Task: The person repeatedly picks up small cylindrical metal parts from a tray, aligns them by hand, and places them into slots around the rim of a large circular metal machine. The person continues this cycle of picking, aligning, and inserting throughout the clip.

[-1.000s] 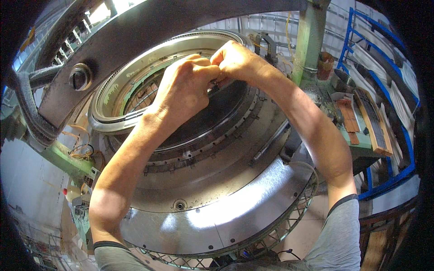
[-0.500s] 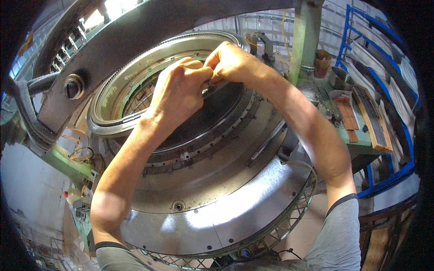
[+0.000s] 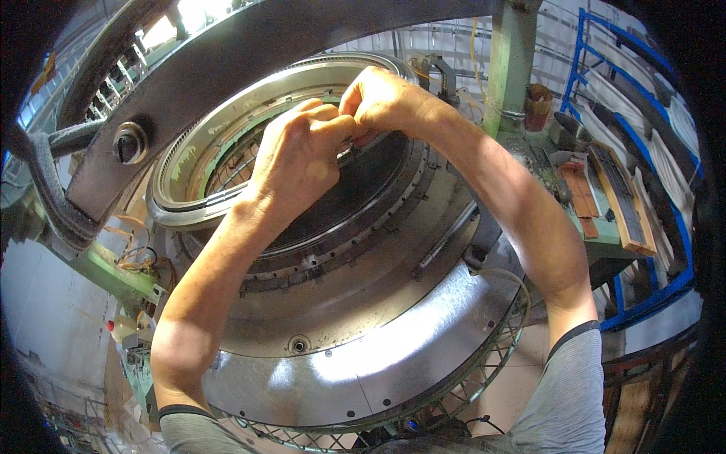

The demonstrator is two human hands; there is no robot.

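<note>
Both of my arms reach forward over a large round machine with a metal ring (image 3: 170, 185) in its middle. My left hand (image 3: 299, 155) is closed, its back toward me. Beside it and touching it, my right hand (image 3: 382, 102) is bent at the wrist with thumb and fingers pinched together. A small metallic bit (image 3: 345, 150) shows by the left fingers, too small to name. Whatever the fingertips hold is hidden behind the hands. Below them lies a dark curved surface (image 3: 355, 189) inside the machine.
A broad dark beam (image 3: 212, 72) crosses above the ring from the left. A green post (image 3: 508, 68) stands at the far right, by a bench with a metal bowl (image 3: 569, 130) and a wooden-framed piece (image 3: 622, 198). A blue rack (image 3: 618, 125) holds white cloth. Nearest me curves a shiny metal apron (image 3: 348, 371).
My right hand has shifted very slightly up, and its pinch has turned a little. The left hand stays almost in place, still closed.
</note>
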